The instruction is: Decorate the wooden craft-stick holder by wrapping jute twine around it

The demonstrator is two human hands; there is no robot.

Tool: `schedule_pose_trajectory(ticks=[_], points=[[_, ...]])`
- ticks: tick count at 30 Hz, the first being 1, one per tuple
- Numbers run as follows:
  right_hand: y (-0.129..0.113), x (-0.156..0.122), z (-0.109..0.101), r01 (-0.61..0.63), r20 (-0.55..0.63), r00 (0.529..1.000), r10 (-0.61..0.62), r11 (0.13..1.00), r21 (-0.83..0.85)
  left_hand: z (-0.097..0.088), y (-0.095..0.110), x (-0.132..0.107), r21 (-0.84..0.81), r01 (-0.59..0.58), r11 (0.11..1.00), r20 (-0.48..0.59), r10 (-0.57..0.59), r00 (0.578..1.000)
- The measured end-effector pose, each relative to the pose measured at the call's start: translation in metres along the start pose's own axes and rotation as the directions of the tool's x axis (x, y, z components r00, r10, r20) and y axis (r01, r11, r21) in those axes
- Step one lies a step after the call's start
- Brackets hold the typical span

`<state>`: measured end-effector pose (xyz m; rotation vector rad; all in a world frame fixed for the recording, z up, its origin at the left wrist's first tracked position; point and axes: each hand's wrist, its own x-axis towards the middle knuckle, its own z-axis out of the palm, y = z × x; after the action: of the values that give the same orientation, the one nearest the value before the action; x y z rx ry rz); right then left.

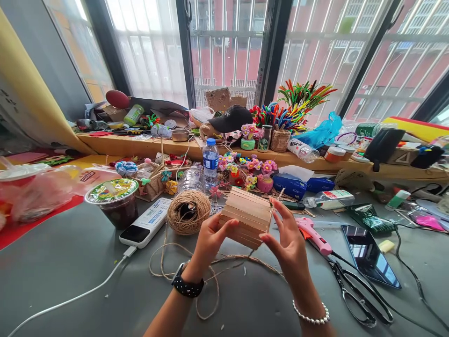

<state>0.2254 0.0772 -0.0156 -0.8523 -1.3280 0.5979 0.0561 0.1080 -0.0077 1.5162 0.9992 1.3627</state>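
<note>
Head camera looks forward-down, close over desk (70, 262) (single view), facing window (228, 47).

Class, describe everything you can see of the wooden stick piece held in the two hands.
The wooden stick piece is a pale, box-like form of flat sticks laid side by side, looking like bare craft wood. It is held tilted above the grey table. The left hand grips its left end; the right hand touches its right side, pinching a strand of twine at its upper corner.

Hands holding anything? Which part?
Yes. Both hands hold the wooden stick box: left hand on its lower left edge, right hand at its right side, fingers pinching a twine end at the top right corner.
</note>
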Motion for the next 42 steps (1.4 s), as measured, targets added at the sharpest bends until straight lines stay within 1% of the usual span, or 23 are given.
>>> schedule_pose_trajectory(ticks=[2,4,5,7,8,10,13,14,16,18,19,21,23,24,26,28,30,32,35,37,38,40,42], points=[[0.000,0.000,-0.003,0.006,-0.078,0.997,-0.004,1.000,0.026,-0.001,0.000,0.002,0.236,-0.144,0.961,0.024,0.142,0.990],[0.002,-0.001,-0.005,-0.018,-0.154,0.988,0.027,0.998,0.060,0.000,-0.002,0.005,0.460,-0.297,0.837,0.110,0.278,0.954],[0.003,-0.001,-0.006,-0.046,-0.183,0.981,0.060,0.996,0.079,0.001,-0.003,0.006,0.539,-0.361,0.761,0.178,0.316,0.932],[0.004,-0.002,-0.006,-0.112,-0.216,0.967,0.134,0.987,0.115,0.004,-0.005,0.008,0.626,-0.448,0.638,0.308,0.326,0.894],[0.004,-0.003,-0.005,-0.139,-0.226,0.960,0.168,0.981,0.136,0.005,-0.006,0.009,0.653,-0.469,0.595,0.347,0.315,0.883],[0.001,-0.002,-0.003,-0.178,-0.240,0.944,0.224,0.963,0.201,0.007,-0.008,0.011,0.698,-0.474,0.537,0.378,0.285,0.881],[-0.005,0.000,-0.001,-0.225,-0.243,0.915,0.321,0.908,0.354,0.009,-0.009,0.016,0.734,-0.463,0.497,0.398,0.238,0.886],[-0.006,0.001,-0.001,-0.244,-0.236,0.904,0.356,0.884,0.400,0.009,-0.009,0.017,0.729,-0.469,0.499,0.401,0.244,0.883],[-0.007,0.003,0.000,-0.280,-0.213,0.885,0.414,0.839,0.467,0.009,-0.006,0.016,0.700,-0.478,0.530,0.362,0.314,0.878],[-0.006,0.002,0.000,-0.299,-0.192,0.874,0.445,0.807,0.509,0.013,-0.001,0.010,0.644,-0.463,0.610,0.261,0.394,0.881],[-0.006,0.002,0.001,-0.304,-0.181,0.874,0.451,0.797,0.521,0.016,0.002,0.005,0.598,-0.443,0.668,0.217,0.398,0.892],[-0.006,0.001,0.003,-0.308,-0.166,0.877,0.451,0.793,0.526,0.026,0.007,-0.005,0.462,-0.365,0.808,0.200,0.306,0.931],[-0.006,0.000,0.005,-0.318,-0.159,0.880,0.447,0.805,0.500,0.038,0.008,-0.013,0.292,-0.230,0.928,0.274,0.149,0.950],[-0.007,0.000,0.005,-0.323,-0.159,0.882,0.443,0.816,0.479,0.043,0.007,-0.016,0.208,-0.143,0.968,0.297,0.077,0.952],[-0.007,-0.001,0.005,-0.326,-0.167,0.887,0.430,0.841,0.433,0.051,0.003,-0.018,0.067,0.020,0.998,0.308,-0.040,0.951],[-0.005,-0.003,0.001,-0.326,-0.191,0.889,0.416,0.869,0.373,0.053,-0.002,-0.018,-0.003,0.112,0.994,0.287,-0.106,0.952],[0.000,-0.006,-0.007,-0.341,-0.236,0.884,0.403,0.902,0.265,0.050,-0.007,-0.017,0.003,0.137,0.991,0.271,-0.132,0.954],[0.004,-0.014,-0.018,-0.370,-0.282,0.880,0.381,0.924,0.095,0.043,-0.012,-0.017,0.051,0.144,0.988,0.280,-0.153,0.948],[0.007,-0.031,-0.042,-0.404,-0.320,0.891,0.322,0.883,-0.237,0.033,-0.018,-0.019,0.181,0.124,0.976,0.289,-0.173,0.942],[0.005,-0.044,-0.063,-0.411,-0.353,0.898,0.261,0.783,-0.467,0.028,-0.021,-0.021,0.279,0.077,0.957,0.280,-0.158,0.947],[0.004,-0.049,-0.074,-0.391,-0.353,0.912,0.210,0.707,-0.589,0.027,-0.022,-0.022,0.320,0.054,0.946,0.282,-0.149,0.948],[0.002,-0.058,-0.097,-0.309,-0.332,0.942,0.050,0.521,-0.796,0.027,-0.024,-0.024,0.380,0.017,0.925,0.301,-0.141,0.943],[0.005,-0.061,-0.120,-0.229,-0.253,0.966,-0.044,0.300,-0.926,0.027,-0.025,-0.026,0.410,-0.007,0.912,0.319,-0.136,0.938]])
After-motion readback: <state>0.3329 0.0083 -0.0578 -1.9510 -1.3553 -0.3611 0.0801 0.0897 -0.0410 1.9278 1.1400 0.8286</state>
